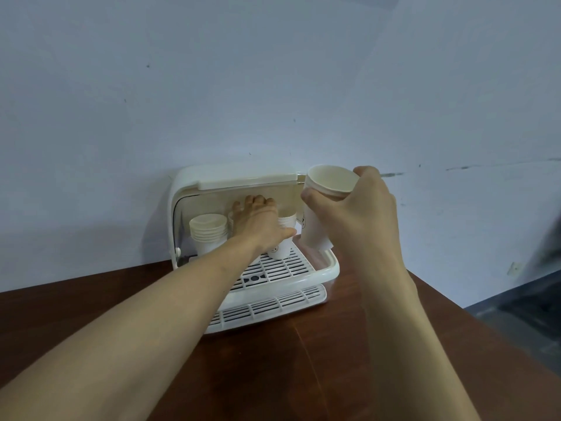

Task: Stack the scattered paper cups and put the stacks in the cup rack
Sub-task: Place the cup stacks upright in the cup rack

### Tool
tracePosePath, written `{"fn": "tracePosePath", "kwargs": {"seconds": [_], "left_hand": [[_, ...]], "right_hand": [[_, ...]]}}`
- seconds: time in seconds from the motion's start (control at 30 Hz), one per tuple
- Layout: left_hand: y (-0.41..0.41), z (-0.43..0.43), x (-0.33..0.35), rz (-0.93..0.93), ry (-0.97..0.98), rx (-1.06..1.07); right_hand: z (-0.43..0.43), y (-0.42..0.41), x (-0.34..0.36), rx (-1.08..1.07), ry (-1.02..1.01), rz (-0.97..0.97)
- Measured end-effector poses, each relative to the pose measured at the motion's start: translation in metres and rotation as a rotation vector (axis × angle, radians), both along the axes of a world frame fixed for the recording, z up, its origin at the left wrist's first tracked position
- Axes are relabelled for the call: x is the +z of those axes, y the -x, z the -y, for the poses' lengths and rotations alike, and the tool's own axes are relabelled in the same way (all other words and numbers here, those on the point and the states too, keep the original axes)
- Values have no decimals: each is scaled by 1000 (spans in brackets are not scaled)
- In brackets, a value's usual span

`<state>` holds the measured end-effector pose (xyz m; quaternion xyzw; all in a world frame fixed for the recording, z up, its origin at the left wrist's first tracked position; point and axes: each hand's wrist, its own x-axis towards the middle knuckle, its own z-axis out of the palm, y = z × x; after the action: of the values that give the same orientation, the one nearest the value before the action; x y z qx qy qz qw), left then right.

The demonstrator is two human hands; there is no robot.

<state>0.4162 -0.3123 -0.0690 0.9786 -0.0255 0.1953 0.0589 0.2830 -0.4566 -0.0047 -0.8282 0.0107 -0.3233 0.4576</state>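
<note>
A white plastic cup rack [329, 270] with a raised lid stands on the table against the wall. Inside it at the left is a stack of paper cups [209, 230]. My left hand [258, 220] reaches into the rack and grips a second stack of cups [283, 238] near the middle, which it partly hides. My right hand [355, 214] holds a third tall stack of white paper cups [326, 192], tilted, just above the rack's right front corner.
The rack's slotted white drain floor [273, 265] shows in front of the cups, and a lower slotted tray [267, 308] sticks out below. The brown wooden table [273, 375] ends at the right edge, with dark floor [522, 311] beyond. A pale wall stands behind.
</note>
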Motion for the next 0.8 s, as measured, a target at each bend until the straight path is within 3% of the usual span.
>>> {"fn": "tracePosePath", "kwargs": {"seconds": [0.23, 0.37, 0.8], "left_hand": [[46, -27, -4, 80, 24, -225], [86, -55, 1, 84, 150, -362], [146, -50, 32, 70, 454, -509]], "right_hand": [[6, 0, 3, 15, -45, 6], [5, 3, 5, 79, -90, -23], [-7, 13, 6, 557, -167, -143]]}}
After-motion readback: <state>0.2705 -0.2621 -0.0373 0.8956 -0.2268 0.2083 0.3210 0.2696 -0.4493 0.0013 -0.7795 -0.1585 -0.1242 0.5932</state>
